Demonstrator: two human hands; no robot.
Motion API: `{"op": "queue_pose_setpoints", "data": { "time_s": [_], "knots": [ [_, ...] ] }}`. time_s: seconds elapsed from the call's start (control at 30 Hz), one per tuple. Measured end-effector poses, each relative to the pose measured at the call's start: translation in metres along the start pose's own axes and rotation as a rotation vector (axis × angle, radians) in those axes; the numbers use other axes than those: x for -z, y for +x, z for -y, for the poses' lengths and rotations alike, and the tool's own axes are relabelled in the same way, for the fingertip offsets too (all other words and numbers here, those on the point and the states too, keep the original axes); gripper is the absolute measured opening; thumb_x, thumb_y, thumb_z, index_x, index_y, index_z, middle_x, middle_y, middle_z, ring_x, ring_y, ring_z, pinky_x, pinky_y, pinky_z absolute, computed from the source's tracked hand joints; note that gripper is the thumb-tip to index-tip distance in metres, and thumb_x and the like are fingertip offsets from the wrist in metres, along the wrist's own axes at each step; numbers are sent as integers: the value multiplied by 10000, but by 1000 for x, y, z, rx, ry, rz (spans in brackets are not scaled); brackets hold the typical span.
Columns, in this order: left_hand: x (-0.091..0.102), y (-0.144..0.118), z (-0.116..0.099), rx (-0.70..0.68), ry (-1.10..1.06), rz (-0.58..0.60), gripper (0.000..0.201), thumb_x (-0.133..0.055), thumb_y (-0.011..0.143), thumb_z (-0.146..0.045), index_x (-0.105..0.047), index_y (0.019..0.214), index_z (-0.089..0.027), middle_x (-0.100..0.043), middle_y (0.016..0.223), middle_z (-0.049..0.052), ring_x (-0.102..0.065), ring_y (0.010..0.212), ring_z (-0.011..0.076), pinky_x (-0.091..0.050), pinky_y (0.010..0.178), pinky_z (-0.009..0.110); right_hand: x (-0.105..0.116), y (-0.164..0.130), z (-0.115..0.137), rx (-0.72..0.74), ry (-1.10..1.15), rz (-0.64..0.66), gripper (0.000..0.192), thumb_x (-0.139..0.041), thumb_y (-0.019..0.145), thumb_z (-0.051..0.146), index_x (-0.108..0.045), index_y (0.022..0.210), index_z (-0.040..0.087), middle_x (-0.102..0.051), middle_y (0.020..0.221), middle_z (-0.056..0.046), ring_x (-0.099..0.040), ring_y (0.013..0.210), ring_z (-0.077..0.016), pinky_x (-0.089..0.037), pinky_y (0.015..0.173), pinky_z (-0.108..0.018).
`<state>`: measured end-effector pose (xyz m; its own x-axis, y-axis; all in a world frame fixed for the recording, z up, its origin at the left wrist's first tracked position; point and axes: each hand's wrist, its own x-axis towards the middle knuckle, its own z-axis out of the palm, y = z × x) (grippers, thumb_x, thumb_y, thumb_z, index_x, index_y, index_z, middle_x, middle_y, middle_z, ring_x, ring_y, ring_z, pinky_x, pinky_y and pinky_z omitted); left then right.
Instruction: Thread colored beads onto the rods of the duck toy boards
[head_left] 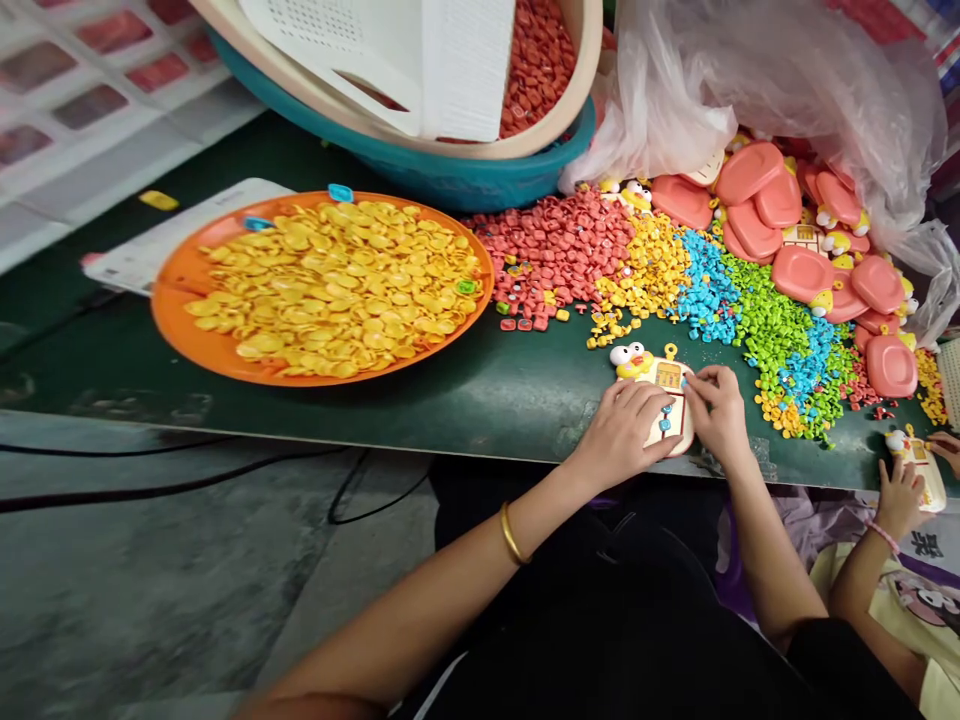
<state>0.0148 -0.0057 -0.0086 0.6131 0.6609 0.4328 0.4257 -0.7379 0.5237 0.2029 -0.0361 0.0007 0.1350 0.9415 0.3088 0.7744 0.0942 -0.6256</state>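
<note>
Cream toy [679, 412]: in the head view, it lies at the near edge of the green bench [525, 400] before you, its duck face [634, 362] at 11 o'clock on its body. Your left hand [619, 430] is clamped on the toy's lower left, fingers across its face, probably to stop it sliding. Your right hand [716, 405] has thumb and forefinger close together at the right edge, beside a small blue piece [685, 383]; whether they pinch it, I cannot tell.

With the toy as clock centre, small parts fan around it: red pieces [555, 250] at 11, yellow pieces [649, 262] at 12, blue pieces [706, 285] at 1, green pieces [772, 318] at 2, seemingly grouped by colour for easy picking. Coral covers [802, 275] pile behind the green. Toward 10, an orange tray [172, 310] holds yellow ovals [345, 285], its rim presumably containing them. Between 3 and 4, a co-worker's hand [900, 495] touches a similar toy [930, 482].
</note>
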Motion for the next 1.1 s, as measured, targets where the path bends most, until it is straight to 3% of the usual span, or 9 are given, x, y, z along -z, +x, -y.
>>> {"op": "queue_pose_setpoints", "data": {
  "time_s": [0.17,0.27,0.37,0.57,0.7,0.8,0.93,1.0,1.1],
  "knots": [
    [-1,0,2,42,14,25,359,-573,917,-506,-641,1043,-176,-666,1108,117,-570,1121,287,-404,1010,450,-3,12,4,101,-6,32,309,-477,976,280,-730,1147,229,-631,955,-72,-613,897,-193,-521,810,-321],
    [-1,1,2,15,64,66,417,-570,929,-448,-596,1272,-212,-610,1331,121,-513,1254,299,-364,1056,471,-11,59,-8,-23,-70,-94,245,-549,937,303,-748,1037,202,-659,916,-81,-616,826,-204,-510,808,-342],
    [0,4,2,-43,98,112,452,-528,960,-401,-530,1392,-266,-561,1440,75,-460,1343,280,-313,1104,478,-14,86,-18,-64,-62,-69,197,-573,898,268,-753,873,194,-691,884,-93,-623,847,-223,-501,844,-363],
    [3,4,-1,-17,77,95,403,-561,931,-411,-618,1286,-229,-645,1302,70,-533,1239,267,-332,1097,453,-6,36,-14,-179,229,-29,189,-621,869,350,-755,882,216,-688,877,-44,-635,821,-188,-532,766,-320],
    [2,3,-1,41,49,80,423,-584,904,-417,-609,1272,-209,-638,1282,97,-535,1219,289,-352,1074,463,-10,0,0,-79,107,-92,214,-565,911,291,-769,941,235,-631,970,-66,-618,922,-193,-531,850,-343],
    [0,6,-2,94,36,86,419,-618,873,-452,-618,1197,-187,-634,1253,120,-541,1199,309,-380,1031,475,-8,-5,7,11,74,-16,243,-527,939,258,-766,981,250,-658,984,-61,-633,939,-187,-536,854,-326],
    [-3,18,-7,133,45,123,432,-665,832,-469,-631,1159,-188,-624,1246,136,-550,1162,330,-423,938,474,16,24,-22,-5,2,-99,277,-492,961,260,-748,1058,214,-692,1005,-83,-624,968,-218,-512,891,-374],
    [-4,24,-9,98,73,150,488,-655,848,-441,-599,1279,-219,-588,1344,131,-534,1192,335,-421,928,476,32,43,-47,-81,-141,-195,233,-545,930,265,-762,976,191,-675,962,-107,-583,967,-256,-484,897,-428],
    [-6,29,-10,-17,92,204,464,-573,917,-392,-555,1373,-307,-529,1473,66,-496,1271,332,-389,968,499,46,58,-74,-81,-328,-145,182,-601,879,221,-766,801,213,-642,865,-93,-532,914,-258,-467,853,-428]
  ]
}}
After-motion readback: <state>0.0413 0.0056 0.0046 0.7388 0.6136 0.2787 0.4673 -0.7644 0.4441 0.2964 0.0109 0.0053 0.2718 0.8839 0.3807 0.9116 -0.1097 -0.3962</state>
